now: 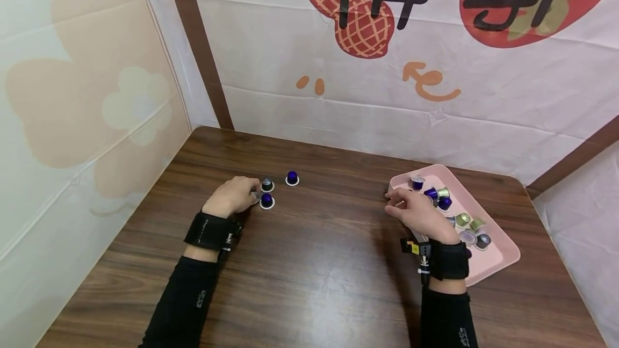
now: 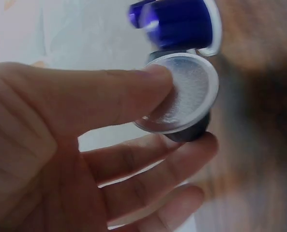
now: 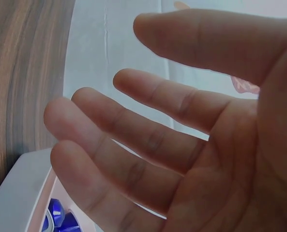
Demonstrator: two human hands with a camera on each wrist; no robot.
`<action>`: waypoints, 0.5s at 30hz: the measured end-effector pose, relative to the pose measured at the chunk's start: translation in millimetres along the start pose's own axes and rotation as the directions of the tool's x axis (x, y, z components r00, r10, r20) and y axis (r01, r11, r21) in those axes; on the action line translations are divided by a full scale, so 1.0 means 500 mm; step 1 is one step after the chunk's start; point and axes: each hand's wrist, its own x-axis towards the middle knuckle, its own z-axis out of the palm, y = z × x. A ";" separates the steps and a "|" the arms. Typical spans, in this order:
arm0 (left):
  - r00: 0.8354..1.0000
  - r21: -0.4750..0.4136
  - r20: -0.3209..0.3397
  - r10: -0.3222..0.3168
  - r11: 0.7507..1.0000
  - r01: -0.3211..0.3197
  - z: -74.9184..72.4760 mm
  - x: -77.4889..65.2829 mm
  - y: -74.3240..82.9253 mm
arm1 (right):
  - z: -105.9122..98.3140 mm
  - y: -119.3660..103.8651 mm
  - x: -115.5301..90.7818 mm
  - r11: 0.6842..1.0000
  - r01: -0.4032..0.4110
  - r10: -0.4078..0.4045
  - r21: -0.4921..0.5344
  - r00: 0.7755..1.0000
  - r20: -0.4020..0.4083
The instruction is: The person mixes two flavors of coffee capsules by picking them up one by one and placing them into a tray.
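Note:
My left hand (image 1: 232,196) pinches a coffee capsule (image 2: 194,89) between thumb and fingers. Its silver foil lid faces the left wrist camera, and its dark body shows below the rim. Just right of this hand, a dark grey-blue capsule (image 1: 267,185) and a blue capsule (image 1: 266,201) stand lid down on the table. Another blue capsule (image 1: 292,178) stands a little farther off. Over the left edge of a pink tray (image 1: 503,262), my right hand (image 1: 420,212) hangs with fingers loosely bent and apart, holding nothing. It hides part of the tray.
Several blue, green and grey capsules lie in the tray, among them a green capsule (image 1: 462,219) and a blue one (image 1: 445,203). The brown wooden table (image 1: 319,273) meets printed cloth walls (image 1: 290,117) at the back and sides.

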 end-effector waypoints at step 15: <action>0.945 -0.157 -0.190 0.266 0.942 -0.297 0.032 -0.015 0.135 | 0.059 -0.042 0.031 0.996 0.085 -0.085 0.004 0.996 0.026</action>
